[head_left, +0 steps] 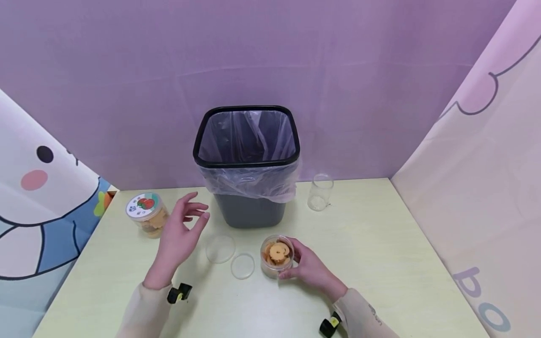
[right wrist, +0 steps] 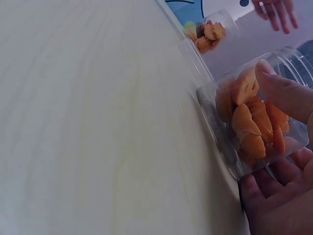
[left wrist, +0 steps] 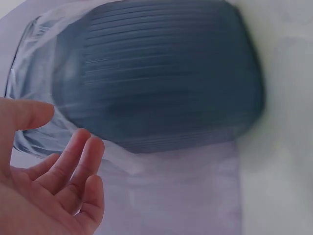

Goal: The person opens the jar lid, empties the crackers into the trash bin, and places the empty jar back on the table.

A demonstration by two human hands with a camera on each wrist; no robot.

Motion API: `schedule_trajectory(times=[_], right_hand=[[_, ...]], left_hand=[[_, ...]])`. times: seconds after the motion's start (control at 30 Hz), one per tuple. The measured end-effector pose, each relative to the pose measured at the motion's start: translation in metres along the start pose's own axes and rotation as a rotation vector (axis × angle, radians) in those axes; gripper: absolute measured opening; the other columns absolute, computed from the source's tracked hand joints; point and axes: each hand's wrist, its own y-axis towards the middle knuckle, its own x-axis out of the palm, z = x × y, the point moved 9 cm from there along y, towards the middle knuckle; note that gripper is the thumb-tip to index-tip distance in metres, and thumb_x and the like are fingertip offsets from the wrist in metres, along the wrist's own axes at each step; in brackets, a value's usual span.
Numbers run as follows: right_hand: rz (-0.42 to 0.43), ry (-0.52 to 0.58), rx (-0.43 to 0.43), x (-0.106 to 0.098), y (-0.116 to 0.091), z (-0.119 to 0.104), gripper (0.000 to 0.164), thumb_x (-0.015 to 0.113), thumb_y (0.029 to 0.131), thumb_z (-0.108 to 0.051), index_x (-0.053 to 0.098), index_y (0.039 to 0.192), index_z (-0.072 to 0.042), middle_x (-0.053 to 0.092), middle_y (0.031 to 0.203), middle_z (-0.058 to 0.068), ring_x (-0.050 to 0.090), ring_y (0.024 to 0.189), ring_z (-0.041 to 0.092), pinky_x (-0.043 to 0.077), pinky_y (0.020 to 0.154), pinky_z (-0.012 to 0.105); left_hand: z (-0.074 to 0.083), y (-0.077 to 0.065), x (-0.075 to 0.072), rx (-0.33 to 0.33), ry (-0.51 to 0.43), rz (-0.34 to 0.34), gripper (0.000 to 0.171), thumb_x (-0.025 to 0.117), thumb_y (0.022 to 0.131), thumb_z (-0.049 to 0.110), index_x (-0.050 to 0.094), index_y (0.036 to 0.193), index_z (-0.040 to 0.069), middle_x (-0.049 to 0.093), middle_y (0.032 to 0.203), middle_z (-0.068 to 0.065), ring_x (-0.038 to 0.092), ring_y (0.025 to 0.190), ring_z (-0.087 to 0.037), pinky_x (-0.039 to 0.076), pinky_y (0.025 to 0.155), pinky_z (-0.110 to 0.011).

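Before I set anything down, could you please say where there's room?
Bare table lies right of the clear cup and right hand, and left of the left sleeve. Crowded: between the left hand and held jar, two clear round pieces.

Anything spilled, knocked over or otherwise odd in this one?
Nothing looks spilled or knocked over. Slightly odd: the lined trash bin stands on the tabletop itself, near food such as the cookie jar in the right hand.

From afar, I viewed a booth-like staged corner, where a purple backdrop (head_left: 359, 122) and cartoon-printed side panels (head_left: 59, 188) bordered a pale counter (head_left: 380, 244); what building held it, I could not tell.
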Motion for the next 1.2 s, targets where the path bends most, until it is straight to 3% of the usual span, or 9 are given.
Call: schedule_trajectory(times=[0.17,0.5,0.67,0.8,0.97,1.07,1.2], right_hand=[[-0.003,0.000,0.000,0.000,0.000,0.000,0.093,0.090,0.068,-0.009,0.043,0.148,-0.014,0.048,0.147,0.008,0.039,0.140,0.028,0.027,0.115,0.043],[-0.001,0.010,0.003,0.000,0.000,0.001,0.093,0.090,0.068,-0.008,0.044,0.148,-0.013,0.049,0.147,0.008,0.040,0.140,0.028,0.027,0.115,0.042],[-0.001,0.008,0.001,0.000,0.000,0.003,0.092,0.090,0.068,-0.008,0.044,0.147,-0.012,0.050,0.146,0.008,0.041,0.139,0.028,0.027,0.115,0.043],[0.003,0.008,0.008,-0.001,0.000,0.003,0.092,0.090,0.068,-0.009,0.044,0.147,-0.012,0.049,0.146,0.008,0.040,0.139,0.028,0.027,0.115,0.044],[0.002,0.004,0.003,0.000,-0.001,0.001,0.092,0.090,0.068,-0.010,0.044,0.148,-0.012,0.050,0.146,0.008,0.041,0.139,0.029,0.028,0.115,0.045],[-0.005,0.001,-0.003,0.000,-0.001,0.000,0.092,0.090,0.068,-0.010,0.044,0.148,-0.011,0.051,0.145,0.007,0.042,0.138,0.029,0.029,0.115,0.045],[-0.008,-0.001,-0.006,0.001,0.000,-0.001,0.092,0.091,0.068,-0.011,0.044,0.147,-0.011,0.052,0.144,0.006,0.043,0.138,0.028,0.029,0.114,0.046]], left_hand=[[0.021,0.015,-0.009,0.054,-0.005,0.018,0.061,0.066,0.097,0.013,0.036,0.150,0.008,0.070,0.112,-0.006,0.063,0.094,-0.011,0.045,0.080,-0.029],[0.052,0.042,-0.014,0.129,0.025,-0.002,0.076,0.064,0.099,0.022,0.019,0.160,0.021,0.071,0.106,-0.008,0.067,0.086,-0.023,0.045,0.073,-0.025],[0.061,0.052,-0.018,0.143,0.027,0.017,0.074,0.064,0.099,0.022,0.022,0.160,0.021,0.071,0.100,-0.010,0.066,0.082,-0.023,0.045,0.071,-0.027],[0.065,0.060,-0.020,0.124,0.069,0.001,0.069,0.062,0.100,0.029,0.027,0.158,0.021,0.071,0.093,-0.008,0.066,0.081,-0.023,0.048,0.072,-0.034],[0.066,0.069,-0.014,0.036,0.106,-0.099,0.071,0.053,0.101,0.047,0.019,0.160,0.025,0.073,0.085,-0.001,0.069,0.079,-0.019,0.050,0.079,-0.044],[0.064,0.071,-0.010,-0.039,0.047,-0.152,0.073,0.048,0.101,0.054,0.013,0.161,0.029,0.074,0.084,-0.004,0.072,0.076,-0.019,0.050,0.086,-0.048],[0.063,0.073,-0.004,-0.094,-0.082,-0.153,0.072,0.045,0.102,0.054,0.011,0.160,0.030,0.074,0.081,-0.011,0.072,0.067,-0.021,0.055,0.074,-0.043]])
